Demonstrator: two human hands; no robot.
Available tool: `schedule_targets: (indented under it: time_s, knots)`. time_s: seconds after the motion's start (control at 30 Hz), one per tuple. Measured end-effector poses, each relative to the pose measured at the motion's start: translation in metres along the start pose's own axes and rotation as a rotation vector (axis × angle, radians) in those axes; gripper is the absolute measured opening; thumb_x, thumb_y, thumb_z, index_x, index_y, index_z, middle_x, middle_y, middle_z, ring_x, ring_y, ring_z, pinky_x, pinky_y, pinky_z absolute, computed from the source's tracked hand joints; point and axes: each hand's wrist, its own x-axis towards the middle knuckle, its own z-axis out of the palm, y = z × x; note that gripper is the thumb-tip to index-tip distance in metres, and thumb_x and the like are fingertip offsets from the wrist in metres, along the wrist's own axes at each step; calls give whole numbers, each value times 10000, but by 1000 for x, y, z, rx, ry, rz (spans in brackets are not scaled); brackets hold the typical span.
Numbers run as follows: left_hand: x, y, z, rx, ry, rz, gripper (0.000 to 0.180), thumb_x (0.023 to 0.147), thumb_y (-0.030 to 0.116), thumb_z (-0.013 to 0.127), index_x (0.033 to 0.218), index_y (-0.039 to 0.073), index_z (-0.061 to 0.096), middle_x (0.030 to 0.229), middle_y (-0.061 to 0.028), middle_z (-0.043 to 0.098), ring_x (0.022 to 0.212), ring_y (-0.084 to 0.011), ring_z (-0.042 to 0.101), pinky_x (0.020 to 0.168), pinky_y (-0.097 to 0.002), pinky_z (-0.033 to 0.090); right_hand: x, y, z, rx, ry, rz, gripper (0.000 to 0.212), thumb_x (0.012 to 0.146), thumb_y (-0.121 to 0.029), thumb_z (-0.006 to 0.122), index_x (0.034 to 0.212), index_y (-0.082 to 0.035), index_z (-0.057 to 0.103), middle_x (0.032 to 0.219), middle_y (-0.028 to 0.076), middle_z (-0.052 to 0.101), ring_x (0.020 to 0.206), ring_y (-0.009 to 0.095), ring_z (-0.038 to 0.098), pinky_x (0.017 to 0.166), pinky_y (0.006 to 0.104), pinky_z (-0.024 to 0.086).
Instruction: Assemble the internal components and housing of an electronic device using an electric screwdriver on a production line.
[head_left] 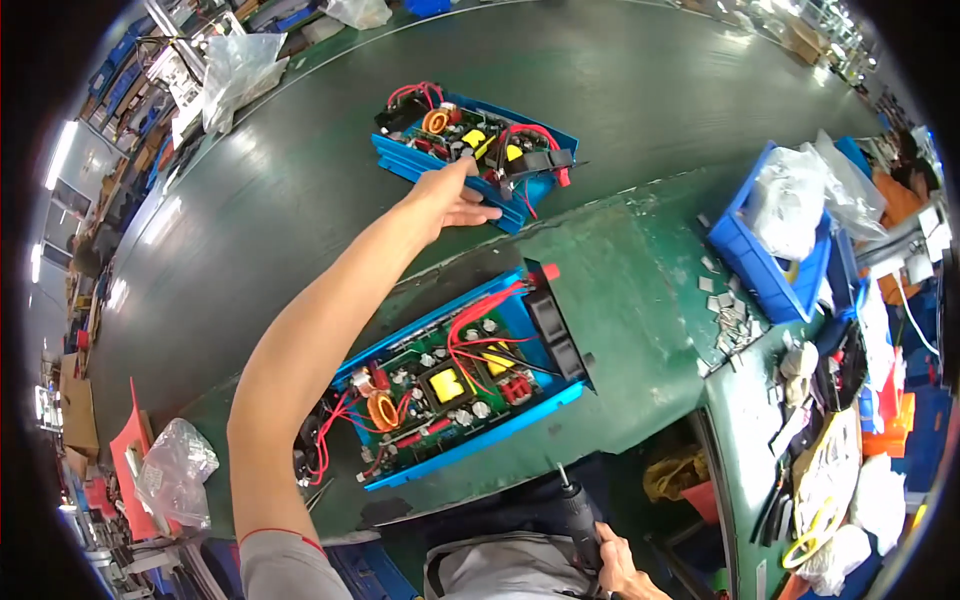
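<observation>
My left hand (445, 203) reaches out over the bench and grips the near wall of a blue-cased power inverter (400, 160), its top uncovered. Inside that case show a copper coil, yellow-topped transformers and red wires. A second blue-cased inverter (490, 430) lies nearer to me, beneath and right of my left forearm. Its circuit board is bare, with red wires looping to a black fan end (556, 325). Low in the picture my right hand (620, 568) is closed around a black electric screwdriver (577, 512), whose bit points up and away, apart from both inverters.
The far inverter sits on a dark green belt (650, 80); the near one lies on a green worktop (640, 330). At right stand a blue bin (765, 270) with plastic bags, scattered small grey pads (735, 325) and piled tools. A crumpled clear bag (180, 465) lies at left.
</observation>
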Motion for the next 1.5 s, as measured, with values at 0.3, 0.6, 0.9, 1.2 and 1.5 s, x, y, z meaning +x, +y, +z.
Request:
schedule_targets:
  time_s: [0.3,0.6,0.9,1.2,1.5]
  knots:
    - [-1,18,60,114,-108,-39,539,928,350,547,1191,-120,521,1015,-237,720,830,-247,763,592,-255,610,-4,40,5,13,96,-230,747,1017,-625,312,1291,29,548,826,130,671,731,208,639,686,335,497]
    - [-12,6,79,502,-492,114,443,962,375,495,1111,14,706,969,-138,755,762,-181,724,638,-303,545,10,30,4,98,110,-132,905,915,-828,250,1106,-1,563,765,72,640,675,146,603,611,292,475]
    - [-240,-48,-36,913,64,929,151,861,171,758,900,58,666,847,-76,658,657,-190,637,623,-333,514,33,11,10,223,57,-211,944,841,-889,376,1171,-20,544,785,54,603,643,128,563,568,265,440]
    - [-311,-167,-40,1142,279,952,207,768,222,785,883,97,665,870,-19,576,836,-198,561,744,-343,406,47,0,35,440,107,-204,922,899,-795,403,1356,-1,506,758,30,564,636,133,553,555,267,419]
    - [-332,-158,-55,904,472,1038,149,824,209,776,856,114,665,848,-13,632,805,-188,609,724,-348,417,45,9,50,331,191,-197,852,937,-726,352,1368,-10,520,758,24,567,626,129,530,563,261,405]
